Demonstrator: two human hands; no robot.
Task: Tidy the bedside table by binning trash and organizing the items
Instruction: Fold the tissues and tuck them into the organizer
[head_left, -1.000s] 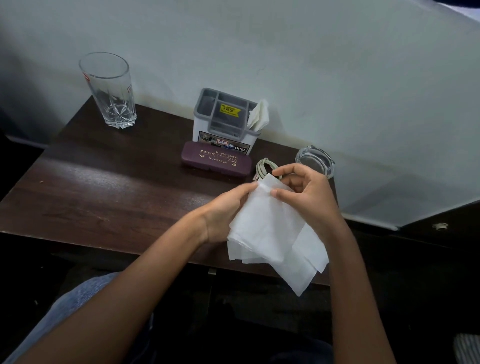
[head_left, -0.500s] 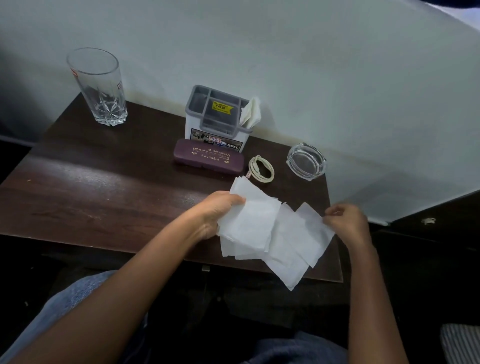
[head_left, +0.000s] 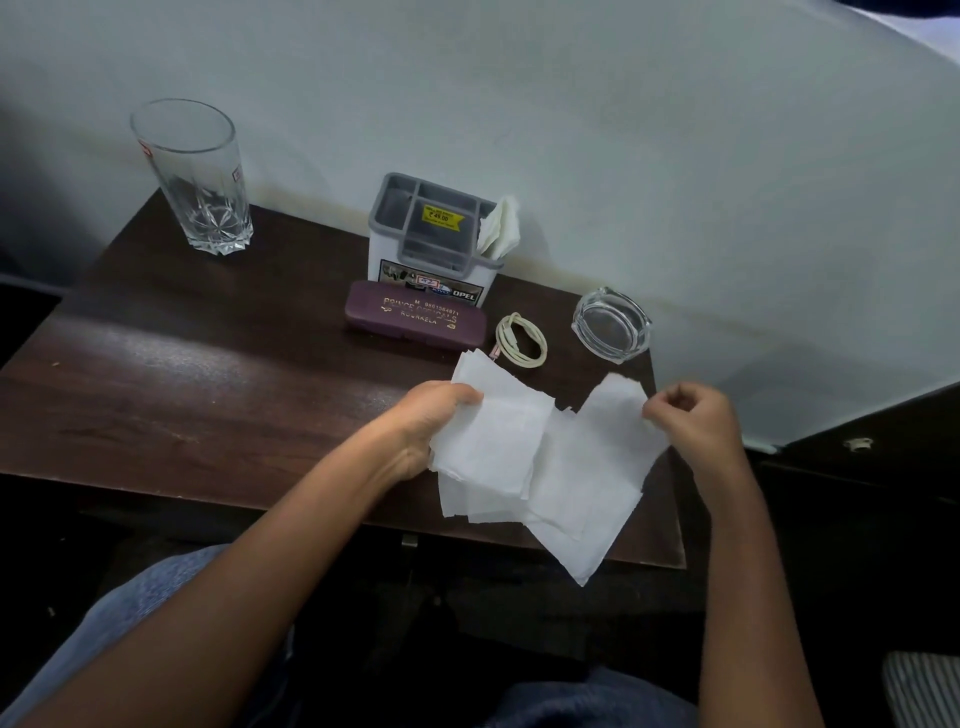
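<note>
- Hands are held apart over the near right part of the surface (head_left: 208, 374); the left hand (head_left: 428, 423) grips the left edge of a stack of white tissues (head_left: 498, 441), thumb on top and fingers hidden beneath; the right hand (head_left: 693, 421) pinches the right corner of one sheet, its fingers curled.
- Tissues fan out between the two hands; several sheets overlap, and the lowest corner hangs past the near edge of the surface; whether the stack rests on the wood or is held just above it cannot be told.
- Just beyond the tissues lies a coiled cream cable (head_left: 521, 340), near their top corner; a round clear ashtray (head_left: 612, 323) stands to its right, by the wall.
- Left of the cable lies a maroon spectacle case (head_left: 415, 318) with gold lettering, flat, just in front of a white and grey organizer (head_left: 431, 260).
- Inside the organizer is a yellow price sticker; a folded napkin (head_left: 501, 226) stands in its right-hand compartment.
- Far left, well apart from the rest, a tall clear drinking glass (head_left: 195, 176) stands upright near the back corner.
</note>
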